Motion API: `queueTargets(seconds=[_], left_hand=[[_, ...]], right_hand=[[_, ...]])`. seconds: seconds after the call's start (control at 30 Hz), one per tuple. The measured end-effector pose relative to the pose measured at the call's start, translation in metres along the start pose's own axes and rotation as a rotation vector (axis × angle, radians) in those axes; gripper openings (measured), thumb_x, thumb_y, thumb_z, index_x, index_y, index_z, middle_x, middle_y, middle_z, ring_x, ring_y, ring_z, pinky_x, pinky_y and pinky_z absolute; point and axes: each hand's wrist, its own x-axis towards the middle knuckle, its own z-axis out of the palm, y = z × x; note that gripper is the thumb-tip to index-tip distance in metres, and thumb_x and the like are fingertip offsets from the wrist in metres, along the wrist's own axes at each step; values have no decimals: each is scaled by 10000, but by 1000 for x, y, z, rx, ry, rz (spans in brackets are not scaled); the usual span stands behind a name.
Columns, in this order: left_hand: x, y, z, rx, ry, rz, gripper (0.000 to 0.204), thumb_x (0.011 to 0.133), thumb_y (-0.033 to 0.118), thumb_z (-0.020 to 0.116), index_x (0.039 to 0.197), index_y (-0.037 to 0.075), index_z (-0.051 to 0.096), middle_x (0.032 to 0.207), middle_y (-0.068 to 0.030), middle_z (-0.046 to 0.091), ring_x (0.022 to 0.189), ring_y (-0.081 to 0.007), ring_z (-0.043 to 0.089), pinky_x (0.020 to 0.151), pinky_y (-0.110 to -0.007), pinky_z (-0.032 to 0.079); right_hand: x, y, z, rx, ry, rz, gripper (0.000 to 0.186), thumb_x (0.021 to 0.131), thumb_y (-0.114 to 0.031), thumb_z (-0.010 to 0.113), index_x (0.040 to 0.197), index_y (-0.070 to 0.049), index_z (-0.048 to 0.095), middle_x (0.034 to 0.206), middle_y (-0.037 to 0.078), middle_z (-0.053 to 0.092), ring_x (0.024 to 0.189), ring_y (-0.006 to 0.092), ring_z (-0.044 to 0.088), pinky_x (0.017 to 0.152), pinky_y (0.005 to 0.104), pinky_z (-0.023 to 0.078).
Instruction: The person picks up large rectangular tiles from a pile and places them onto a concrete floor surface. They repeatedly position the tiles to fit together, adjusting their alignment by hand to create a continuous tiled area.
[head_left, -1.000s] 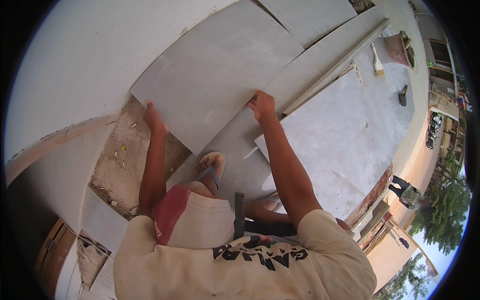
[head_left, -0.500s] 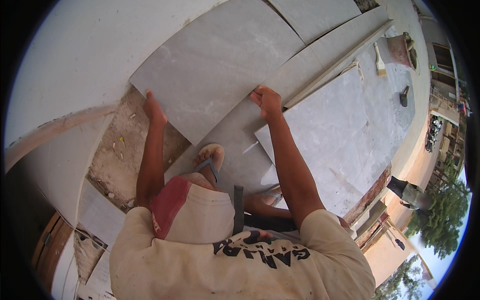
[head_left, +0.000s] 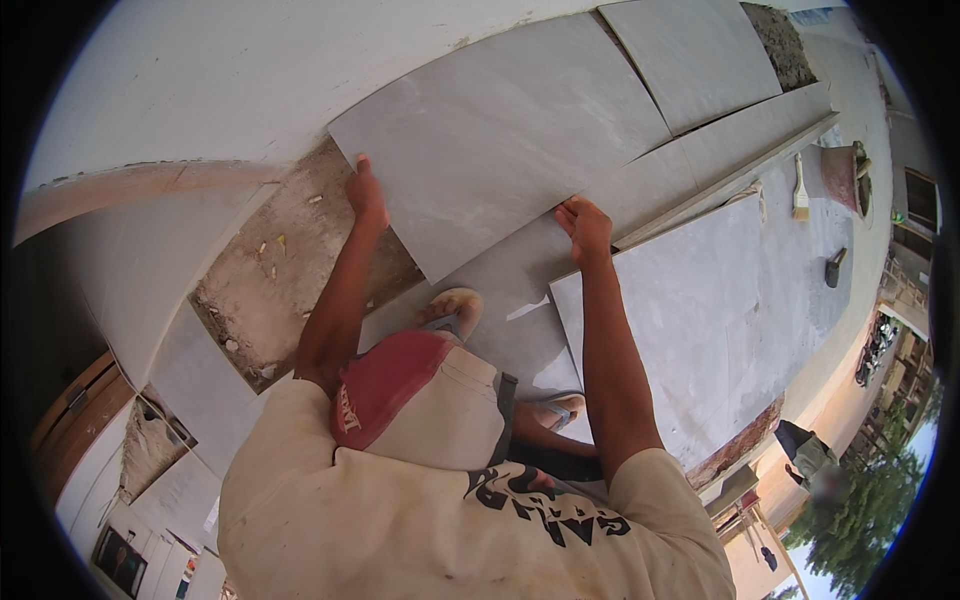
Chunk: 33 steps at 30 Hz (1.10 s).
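Observation:
A large grey tile (head_left: 500, 140) lies against the foot of the white wall, with its near edges in my hands. My left hand (head_left: 368, 198) grips its left edge, thumb on top and the other fingers hidden beneath. On the near right edge, my right hand (head_left: 588, 228) closes around the rim with fingers bent. Bare mortar bed (head_left: 290, 255) shows to the left of the tile and partly under its near corner. Beyond its far edge, a narrow dark gap parts it from another grey tile (head_left: 690, 60).
A long straight bar (head_left: 735, 175) lies along a row of tiles. On the right are a loose-looking tile (head_left: 660, 300), a brush (head_left: 800, 190), a black-headed mallet (head_left: 835, 268) and a bucket (head_left: 843, 178). My sandalled foot (head_left: 455, 308) stands near the tile's corner. Another person (head_left: 805, 450) stands farther right.
The view has turned, so the scene sits farther right. Both hands keep their hold on the tile's edges. Whether the tile itself has shifted slightly, I cannot tell.

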Motion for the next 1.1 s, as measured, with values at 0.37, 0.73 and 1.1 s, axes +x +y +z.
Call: queueTargets(seconds=[0.37,0.73,1.1], left_hand=[[-16,12,1,-55,-64,35,622,947,436,461,1185,-138,476,1177,-246,550,1050,-326,553,891,-401,431],[-7,5,-1,-100,-100,60,609,949,424,446,1199,-131,474,1199,-236,542,1052,-323,558,899,-404,434],[-8,3,4,9,-37,66,631,945,439,451,1179,-146,480,1173,-238,555,1019,-332,566,874,-408,445]], right_hand=[[8,6,-2,-12,16,1,248,901,-93,516,1096,52,564,1018,120,596,915,205,604,815,298,531],[0,-1,5,-62,8,4,248,904,-92,509,1095,58,555,1013,120,603,915,200,615,798,288,531],[1,8,3,-79,7,7,225,902,-105,537,1085,26,542,1005,105,608,902,192,622,785,284,532]])
